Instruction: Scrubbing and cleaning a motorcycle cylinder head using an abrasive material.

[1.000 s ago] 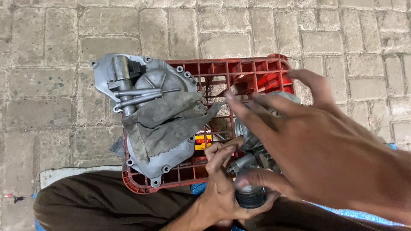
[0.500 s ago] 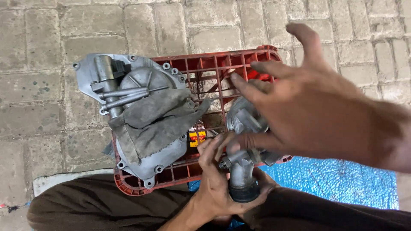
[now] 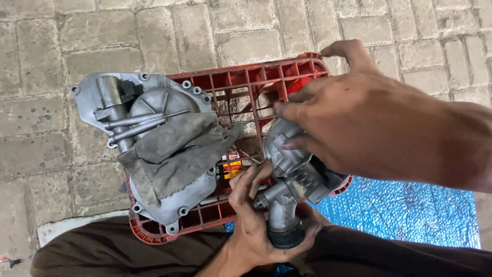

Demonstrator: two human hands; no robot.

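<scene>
Since the earlier shot, his right hand (image 3: 379, 128) had dropped down and closed its fingers over the top of the metal part (image 3: 292, 174). His left hand (image 3: 266, 225) was wrapped around its rubber-tipped neck from below, holding it over the red crate's (image 3: 246, 87) near corner, next to the rag-covered engine cover (image 3: 154, 149).

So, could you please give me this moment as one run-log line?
left hand: grips metal part by its black-ended pipe | right hand: on part's top | under: red crate | beside: grey engine cover, rag
</scene>
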